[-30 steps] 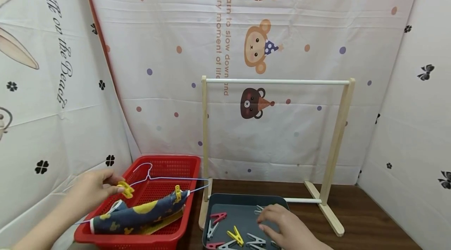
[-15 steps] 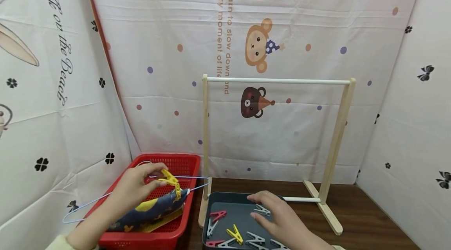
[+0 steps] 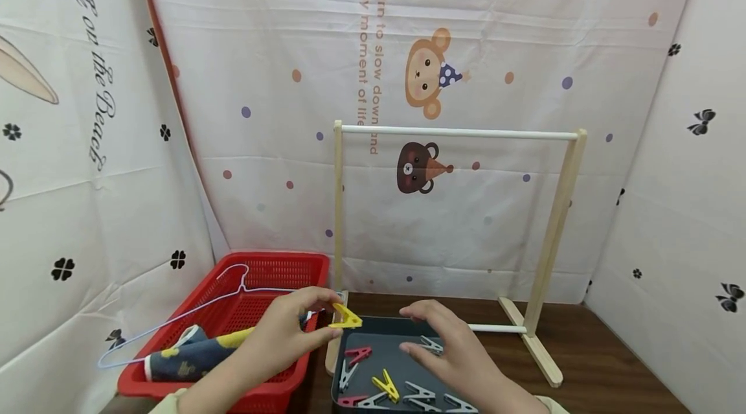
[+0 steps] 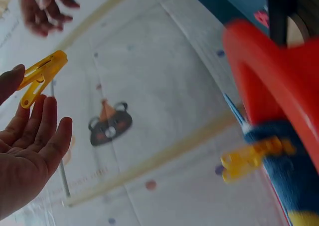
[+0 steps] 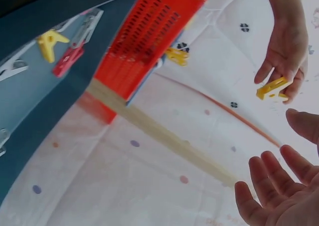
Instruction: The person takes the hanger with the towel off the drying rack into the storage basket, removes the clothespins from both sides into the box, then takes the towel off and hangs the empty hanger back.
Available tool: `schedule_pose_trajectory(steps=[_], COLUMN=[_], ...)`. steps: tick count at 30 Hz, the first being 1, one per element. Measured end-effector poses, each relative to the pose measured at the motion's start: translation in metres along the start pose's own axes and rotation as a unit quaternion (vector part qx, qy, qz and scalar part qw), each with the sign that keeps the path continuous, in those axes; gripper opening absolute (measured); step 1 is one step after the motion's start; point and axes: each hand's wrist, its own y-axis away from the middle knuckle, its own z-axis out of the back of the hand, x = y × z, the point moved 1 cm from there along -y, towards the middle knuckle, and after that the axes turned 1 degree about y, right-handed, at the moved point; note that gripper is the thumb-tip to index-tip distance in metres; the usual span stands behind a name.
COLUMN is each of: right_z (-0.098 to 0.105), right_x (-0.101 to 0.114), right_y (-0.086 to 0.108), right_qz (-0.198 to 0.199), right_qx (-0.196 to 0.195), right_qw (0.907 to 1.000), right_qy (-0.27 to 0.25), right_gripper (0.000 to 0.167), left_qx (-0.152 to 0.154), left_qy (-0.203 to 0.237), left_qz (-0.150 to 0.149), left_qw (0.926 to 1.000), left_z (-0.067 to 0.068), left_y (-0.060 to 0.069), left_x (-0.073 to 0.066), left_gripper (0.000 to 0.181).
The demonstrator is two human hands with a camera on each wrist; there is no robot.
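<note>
My left hand (image 3: pixel 285 330) pinches a yellow clothespin (image 3: pixel 348 317) between thumb and fingers, above the tray's left edge. My right hand (image 3: pixel 460 349) holds nothing, its thumb and fingers spread over the right part of the dark tray (image 3: pixel 384 330). In the tray lie a yellow clothespin (image 3: pixel 386 386) and several grey and red ones. A blue patterned cloth (image 3: pixel 195 357) hangs on a light-blue hanger (image 3: pixel 169 321) over the red basket (image 3: pixel 309 265). Another yellow clothespin (image 4: pixel 246 158) is clipped on the cloth in the left wrist view.
Behind the tray stands a wooden rack with a white top bar (image 3: pixel 460 133) and a right post (image 3: pixel 553 239). Its right foot (image 3: pixel 533 343) rests on the brown table (image 3: pixel 606 362). Printed white sheets hang at the back and both sides.
My left hand has moved right with the yellow clothespin, from over the basket's left side to the tray's left edge. My right hand has shifted slightly left and up, its fingers spread wider.
</note>
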Motion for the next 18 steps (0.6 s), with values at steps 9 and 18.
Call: schedule_pose_trajectory(steps=[9, 18], right_z=[-0.003, -0.004], right_x=[0.012, 0.016], right_y=[-0.005, -0.004], right_qz=[0.046, 0.050], right_qx=[-0.009, -0.023], right_qw=[0.9988, 0.9984], right_qy=[-0.015, -0.012], right_gripper=[0.044, 0.037], left_qx=[0.031, 0.034], left_qy=[0.062, 0.080], left_qz=[-0.031, -0.070], left_qw=[0.9971, 0.9937], left_z=[-0.029, -0.049], left_y=[-0.005, -0.008], left_x=[-0.016, -0.025], left_gripper=[0.033, 0.030])
